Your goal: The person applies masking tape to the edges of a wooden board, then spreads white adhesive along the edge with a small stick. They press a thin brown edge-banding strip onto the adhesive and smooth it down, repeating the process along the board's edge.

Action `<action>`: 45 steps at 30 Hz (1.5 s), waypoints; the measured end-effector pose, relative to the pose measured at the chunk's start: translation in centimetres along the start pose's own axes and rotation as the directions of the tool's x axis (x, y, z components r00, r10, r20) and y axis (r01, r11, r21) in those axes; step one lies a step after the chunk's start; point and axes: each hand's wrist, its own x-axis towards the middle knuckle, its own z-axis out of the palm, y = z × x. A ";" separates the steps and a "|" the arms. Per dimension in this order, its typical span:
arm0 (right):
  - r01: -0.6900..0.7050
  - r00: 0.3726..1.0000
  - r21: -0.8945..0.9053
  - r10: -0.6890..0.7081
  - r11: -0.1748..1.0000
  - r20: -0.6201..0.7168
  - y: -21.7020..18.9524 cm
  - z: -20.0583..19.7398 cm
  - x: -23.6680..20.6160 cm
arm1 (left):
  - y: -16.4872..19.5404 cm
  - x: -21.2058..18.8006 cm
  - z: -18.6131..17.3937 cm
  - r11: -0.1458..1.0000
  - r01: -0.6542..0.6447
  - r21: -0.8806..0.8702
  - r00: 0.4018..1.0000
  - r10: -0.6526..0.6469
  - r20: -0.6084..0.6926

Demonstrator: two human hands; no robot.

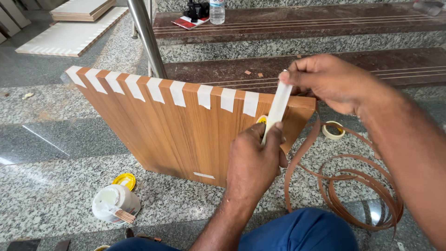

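A strip of masking tape point(278, 104) is stretched taut between both hands above the wooden board's point(186, 130) top right corner. The right hand point(327, 81) pinches its upper end in clenched fingers; the left hand point(253, 160) grips the tape roll point(262, 120) (mostly hidden). Nearby lie coiled brown edge banding point(353, 186), a spare tape roll point(333, 130), and an open glue tub point(114, 202).

White glue tub point(114, 201) beside its yellow lid point(125, 180); water bottle point(216, 11) on the steps (far side).
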 end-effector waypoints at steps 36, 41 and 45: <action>-0.221 0.905 -0.043 0.221 0.974 0.363 6.5 0.2 6.7 | -3.0 1.0 1.4 0.951 0.214 -0.223 0.969 -0.176 0.176; 0.085 0.979 -0.407 -0.001 0.909 0.202 0.0 0.6 0.3 | -3.2 1.3 1.2 0.955 0.186 -0.229 0.973 -0.148 0.174; 0.032 0.999 -0.803 0.003 0.595 0.042 -1.3 3.2 -4.1 | -3.2 1.2 1.1 0.956 0.201 -0.215 0.968 -0.160 0.195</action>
